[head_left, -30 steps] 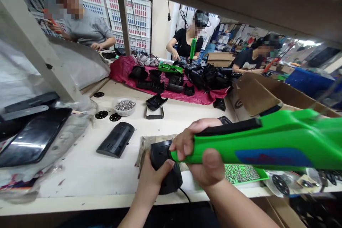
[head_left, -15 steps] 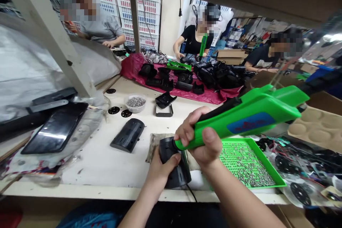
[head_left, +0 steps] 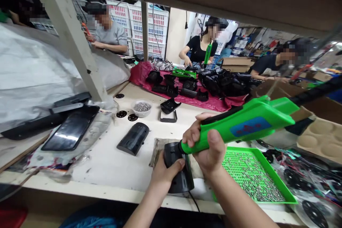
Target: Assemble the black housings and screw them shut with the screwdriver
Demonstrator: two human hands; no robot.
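Across a pale workbench (head_left: 107, 167), under a low shelf, we see stacked white crates (head_left: 155, 25) and co-workers (head_left: 199, 51) at the far side.

Closest to us, the left hand (head_left: 167, 171) is clamped on a black case (head_left: 184, 181), thumb over the top and fingers around its left side, mostly hidden. The right hand (head_left: 207, 144) is wrapped around a green power screwdriver (head_left: 227, 131), its thumb along the near side. The case lies just to the left of the right hand, its long axis running towards us and slightly rightward. The left hand is the nearer one – it touches the case directly, while the right meets it only through the tool.

The relation that matters, we judge, is at the case's far end: the screwdriver's nose comes down on it from the upper right, well tilted. We cannot tell whether the tip sits in a screw; the nose hides it.

Farther out, a folded cloth (head_left: 157, 151) lies beneath the case and a black cord (head_left: 194, 201) trails from its near end. A green tray (head_left: 229, 151) of screws lies to the right – another black shell (head_left: 133, 139) rests to the left, apart from both hands.
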